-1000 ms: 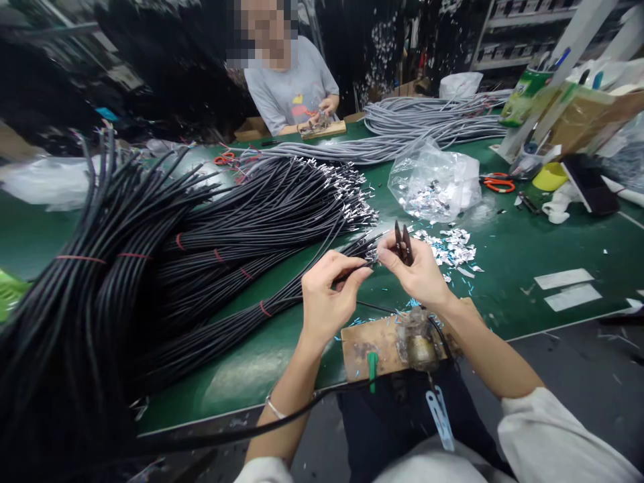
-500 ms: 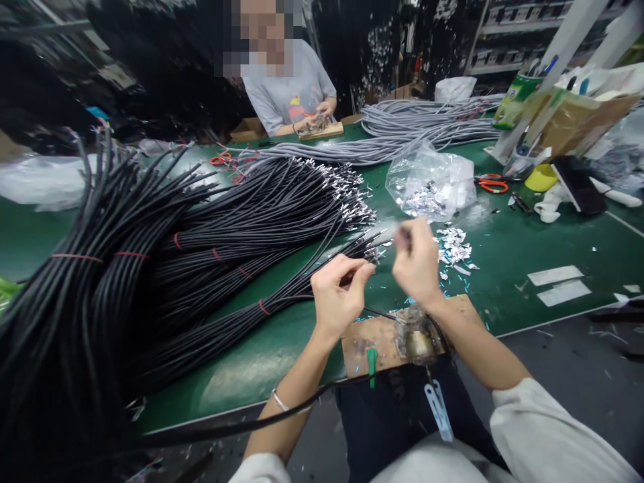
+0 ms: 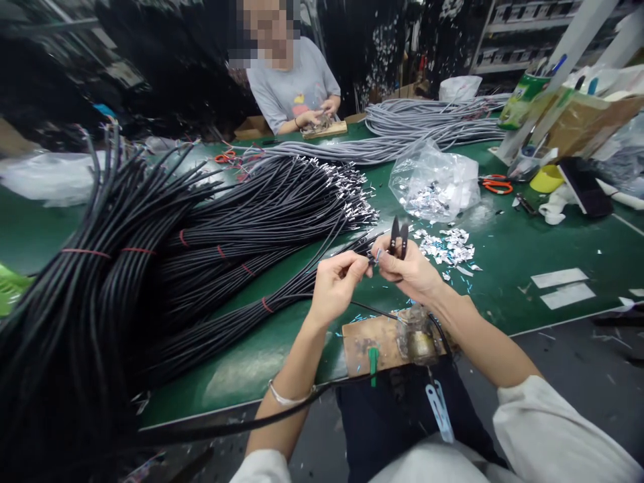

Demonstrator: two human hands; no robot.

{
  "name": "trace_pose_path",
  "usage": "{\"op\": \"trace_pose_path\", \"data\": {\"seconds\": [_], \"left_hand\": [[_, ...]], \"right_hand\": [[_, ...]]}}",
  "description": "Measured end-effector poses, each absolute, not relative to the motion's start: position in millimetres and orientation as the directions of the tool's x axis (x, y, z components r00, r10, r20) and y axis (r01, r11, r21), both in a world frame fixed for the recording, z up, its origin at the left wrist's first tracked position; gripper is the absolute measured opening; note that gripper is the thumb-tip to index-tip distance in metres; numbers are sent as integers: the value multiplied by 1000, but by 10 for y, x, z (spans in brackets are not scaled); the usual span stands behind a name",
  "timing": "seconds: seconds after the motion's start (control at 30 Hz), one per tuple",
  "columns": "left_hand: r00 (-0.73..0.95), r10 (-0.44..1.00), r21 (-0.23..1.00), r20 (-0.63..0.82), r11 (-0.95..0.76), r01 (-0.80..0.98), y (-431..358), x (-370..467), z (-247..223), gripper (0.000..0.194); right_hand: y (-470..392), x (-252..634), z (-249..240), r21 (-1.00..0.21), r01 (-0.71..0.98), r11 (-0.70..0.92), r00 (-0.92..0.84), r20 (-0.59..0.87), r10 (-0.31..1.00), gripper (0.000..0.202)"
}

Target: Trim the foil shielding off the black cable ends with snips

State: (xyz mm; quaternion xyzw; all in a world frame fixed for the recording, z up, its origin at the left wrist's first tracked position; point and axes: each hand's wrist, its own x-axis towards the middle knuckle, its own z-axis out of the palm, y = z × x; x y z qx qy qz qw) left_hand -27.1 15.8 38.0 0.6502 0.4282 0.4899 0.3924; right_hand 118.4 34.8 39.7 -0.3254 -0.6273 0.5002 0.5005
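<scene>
My left hand (image 3: pixel 335 285) is closed in a pinch on the end of a black cable (image 3: pixel 371 261), above the table's front part. Right against its fingertips, my right hand (image 3: pixel 413 270) pinches the thin light-coloured wires at that cable end. A pair of black snips (image 3: pixel 395 236) is also held in my right hand, blades pointing up and away from the cable; their handles are hidden by the fingers. Beneath my hands lies a wooden board (image 3: pixel 359 343) carrying a worn metal fixture (image 3: pixel 420 346). Another stretch of black cable runs past that fixture.
Tied bundles of black cables (image 3: pixel 241 221) fill the left side. Foil scraps (image 3: pixel 453 247) and a clear plastic bag (image 3: pixel 437 181) lie beyond my right hand. Orange-handled scissors (image 3: pixel 497 184) and a phone (image 3: pixel 583 188) are farther right. A co-worker (image 3: pixel 294 87) sits opposite.
My right hand has come left and down to meet my left hand at the cable end. The snips, blurred before, now show clearly with blades upward. My left hand has barely moved.
</scene>
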Motion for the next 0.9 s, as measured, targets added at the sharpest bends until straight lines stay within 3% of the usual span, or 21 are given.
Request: {"op": "trace_pose_path", "data": {"seconds": [0.07,0.13,0.2,0.27,0.3,0.37,0.4,0.5,0.77,0.9], "left_hand": [[104,957,934,272,-289,211,160,-239,355,39],[73,970,943,234,-245,226,150,-202,332,42],[85,978,965,189,-201,170,141,-185,319,46],[92,981,978,170,-180,102,138,-190,317,47],[86,981,981,173,-180,78,138,-197,320,46],[49,980,980,191,-194,50,139,-213,331,43],[25,980,979,199,-200,37,138,-219,337,41],[-37,976,977,214,-214,7,128,-225,360,35],[-107,932,937,347,-341,71,89,-178,403,18],[-110,938,944,330,-330,20,86,-162,404,20]], "right_hand": [[327,1192,399,-856,140,498,-129,483,866,18],[327,1251,419,-694,394,603,-16,651,759,12],[373,1366,448,-618,525,585,102,728,678,11],[447,1491,474,-674,571,469,372,721,585,14],[481,1534,482,-697,561,447,399,701,592,14],[511,1548,490,-707,529,470,281,668,689,29],[501,1520,491,-725,467,505,120,618,777,30],[401,1370,499,-748,319,582,-108,581,806,17],[271,1274,543,-734,302,608,-98,610,786,12],[251,1237,513,-768,308,561,-76,568,819,11]]}}
